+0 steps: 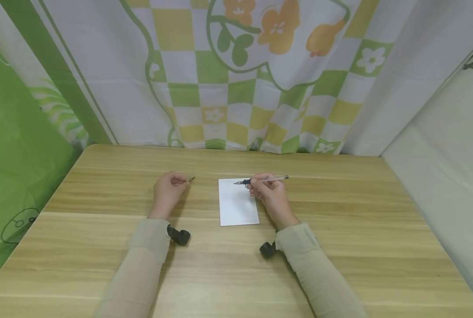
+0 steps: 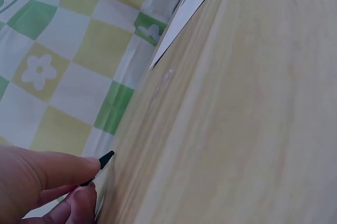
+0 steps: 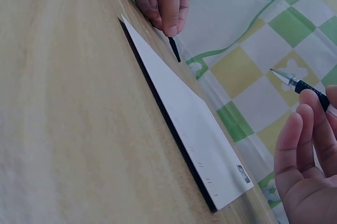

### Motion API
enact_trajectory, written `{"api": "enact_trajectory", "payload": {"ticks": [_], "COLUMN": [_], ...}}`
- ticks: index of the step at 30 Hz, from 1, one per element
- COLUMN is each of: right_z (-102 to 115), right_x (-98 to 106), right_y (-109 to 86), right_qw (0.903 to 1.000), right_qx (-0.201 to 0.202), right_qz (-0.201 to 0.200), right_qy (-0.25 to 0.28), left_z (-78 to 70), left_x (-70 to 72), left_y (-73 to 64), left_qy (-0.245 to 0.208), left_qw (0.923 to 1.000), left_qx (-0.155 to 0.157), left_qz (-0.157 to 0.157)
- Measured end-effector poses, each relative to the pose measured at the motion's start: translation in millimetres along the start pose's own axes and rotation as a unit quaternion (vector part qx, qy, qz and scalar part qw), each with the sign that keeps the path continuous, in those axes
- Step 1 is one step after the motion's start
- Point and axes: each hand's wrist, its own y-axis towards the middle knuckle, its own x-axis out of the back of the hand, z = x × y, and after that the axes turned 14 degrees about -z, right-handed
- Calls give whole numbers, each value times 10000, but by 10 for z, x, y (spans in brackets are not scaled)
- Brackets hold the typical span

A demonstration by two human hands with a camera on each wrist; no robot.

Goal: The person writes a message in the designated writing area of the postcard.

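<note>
In the head view my left hand point(image 1: 166, 194) is left of a white notepad point(image 1: 236, 205), pinching a small black pen cap point(image 1: 192, 179) between thumb and fingers. The left wrist view shows the tip of the cap point(image 2: 107, 158) sticking out past the fingertips; the rest is hidden by them. My right hand point(image 1: 274, 198) holds an uncapped pen point(image 1: 276, 179) above the notepad's upper right part. This pen has a clear barrel and a dark grip, and its metal point point(image 3: 284, 76) faces left, apart from the paper. Small print and a dark printed square mark the notepad point(image 3: 179, 113).
The notepad lies on a wooden table point(image 1: 220, 274). A patterned curtain point(image 1: 212, 95) hangs along the table's far edge, with green cloth point(image 1: 25, 145) at the left and a pale wall covering point(image 1: 451, 145) at the right. Black wrist cameras point(image 1: 182, 237) sit at both cuffs.
</note>
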Motion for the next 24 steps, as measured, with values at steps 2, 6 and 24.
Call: {"api": "enact_trajectory", "payload": {"ticks": [2, 6, 24], "right_z": [-1, -7, -9], "right_x": [1, 2, -6], "right_y": [-1, -1, 0], "right_qw": [10000, 10000, 10000], "right_qx": [-17, -32, -57], "right_qz": [-9, -15, 20], "right_qy": [-35, -53, -71], "left_z": [-1, -12, -20], "left_x": [-2, 0, -7], "left_y": [-3, -14, -23], "left_qy": [70, 187, 353], "left_qw": [10000, 9997, 9993], "left_qx": [-50, -117, -134], "left_qz": [-22, -47, -77]}}
